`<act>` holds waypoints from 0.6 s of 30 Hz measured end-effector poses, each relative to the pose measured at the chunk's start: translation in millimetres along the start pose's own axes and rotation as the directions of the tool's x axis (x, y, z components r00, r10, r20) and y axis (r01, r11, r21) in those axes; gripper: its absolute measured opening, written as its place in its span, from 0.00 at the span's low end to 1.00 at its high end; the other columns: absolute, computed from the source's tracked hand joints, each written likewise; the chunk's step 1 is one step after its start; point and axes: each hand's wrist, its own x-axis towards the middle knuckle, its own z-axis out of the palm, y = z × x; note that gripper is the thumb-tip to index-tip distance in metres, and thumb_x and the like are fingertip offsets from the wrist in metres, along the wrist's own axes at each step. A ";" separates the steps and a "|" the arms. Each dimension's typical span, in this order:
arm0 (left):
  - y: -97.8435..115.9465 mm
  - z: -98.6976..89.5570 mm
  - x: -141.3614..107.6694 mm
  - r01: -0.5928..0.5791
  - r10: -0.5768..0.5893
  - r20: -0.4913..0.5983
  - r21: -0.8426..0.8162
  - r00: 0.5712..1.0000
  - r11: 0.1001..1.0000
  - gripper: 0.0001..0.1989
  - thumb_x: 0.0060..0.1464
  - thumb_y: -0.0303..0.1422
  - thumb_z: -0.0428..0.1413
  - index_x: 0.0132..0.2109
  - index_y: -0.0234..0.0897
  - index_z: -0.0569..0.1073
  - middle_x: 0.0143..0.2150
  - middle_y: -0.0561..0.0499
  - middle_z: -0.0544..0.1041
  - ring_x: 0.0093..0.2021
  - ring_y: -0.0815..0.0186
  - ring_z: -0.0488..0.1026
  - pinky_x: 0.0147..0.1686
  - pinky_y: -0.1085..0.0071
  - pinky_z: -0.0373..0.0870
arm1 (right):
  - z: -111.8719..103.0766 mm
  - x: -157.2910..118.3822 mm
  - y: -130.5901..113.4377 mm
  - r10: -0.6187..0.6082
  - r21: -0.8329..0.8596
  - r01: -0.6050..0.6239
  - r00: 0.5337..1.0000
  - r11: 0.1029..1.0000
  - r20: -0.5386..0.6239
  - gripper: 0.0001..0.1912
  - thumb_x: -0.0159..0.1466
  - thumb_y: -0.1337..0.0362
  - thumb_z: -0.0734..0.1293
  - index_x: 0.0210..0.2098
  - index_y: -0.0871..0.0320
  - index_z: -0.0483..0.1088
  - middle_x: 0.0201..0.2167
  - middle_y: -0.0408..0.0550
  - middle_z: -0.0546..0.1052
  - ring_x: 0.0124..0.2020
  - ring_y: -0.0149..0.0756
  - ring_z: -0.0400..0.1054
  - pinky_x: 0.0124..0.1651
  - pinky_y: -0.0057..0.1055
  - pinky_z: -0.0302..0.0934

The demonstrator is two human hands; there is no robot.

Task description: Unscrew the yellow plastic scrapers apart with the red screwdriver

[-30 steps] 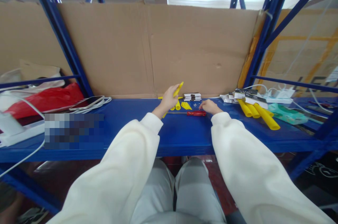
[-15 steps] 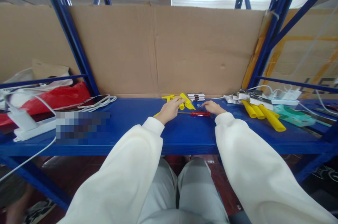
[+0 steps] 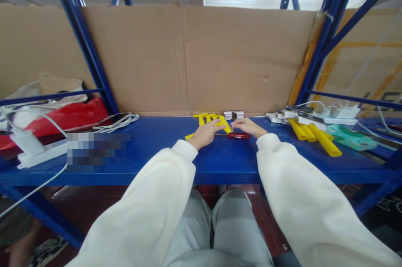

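Several yellow T-shaped pieces [image 3: 201,119] lie near the back edge of the blue table. My left hand [image 3: 204,133] is over the front of them, its fingers stretched toward a slanting yellow piece [image 3: 225,124]. Just right of that piece is my right hand [image 3: 248,126], its fingers drawn together; whether a small part is between them is too small to tell. A screwdriver with a red handle [image 3: 238,136] lies in front of the right hand, its shaft pointing left. Behind the yellow pieces sits a small stack of white and black packets [image 3: 233,115].
Yellow tubes [image 3: 325,140], small boxes [image 3: 301,115] and a green packet [image 3: 350,137] are on the right. To the left are a phone [image 3: 112,120], a power strip [image 3: 44,153] and a red bag [image 3: 69,116]. Cardboard [image 3: 201,61] stands behind the blue table [image 3: 157,149].
My left hand has moved slightly right and nearer to me, uncovering more yellow pieces. My right hand has shifted left, toward the slanting yellow piece.
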 end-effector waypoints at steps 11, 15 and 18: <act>0.3 -1.4 -1.2 0.022 -0.023 -0.027 -0.027 0.999 0.999 0.31 0.58 0.17 0.47 0.65 0.43 0.73 0.70 0.41 0.66 0.66 0.54 0.69 0.62 0.54 0.68 | -13.0 -4.2 2.6 0.152 -0.055 -0.168 0.962 0.984 -0.228 0.18 0.67 0.57 0.63 0.41 0.63 0.80 0.41 0.55 0.83 0.48 0.46 0.75 0.52 0.38 0.66; 1.2 -2.6 -1.7 0.004 -0.006 -0.031 -0.048 0.999 0.999 0.30 0.59 0.17 0.47 0.64 0.45 0.73 0.70 0.42 0.66 0.67 0.54 0.68 0.62 0.54 0.68 | -30.4 -6.7 22.1 0.362 -0.239 -0.492 0.826 0.837 -0.432 0.20 0.68 0.57 0.62 0.46 0.62 0.80 0.49 0.65 0.80 0.56 0.56 0.71 0.57 0.50 0.62; 0.5 -1.9 -1.6 -0.002 0.000 -0.034 -0.048 0.999 0.999 0.30 0.60 0.18 0.47 0.64 0.45 0.73 0.70 0.42 0.66 0.66 0.54 0.68 0.61 0.54 0.69 | -35.4 -11.2 30.4 0.431 -0.249 -0.576 0.779 0.779 -0.455 0.24 0.68 0.53 0.62 0.50 0.63 0.79 0.53 0.68 0.78 0.58 0.60 0.69 0.58 0.55 0.61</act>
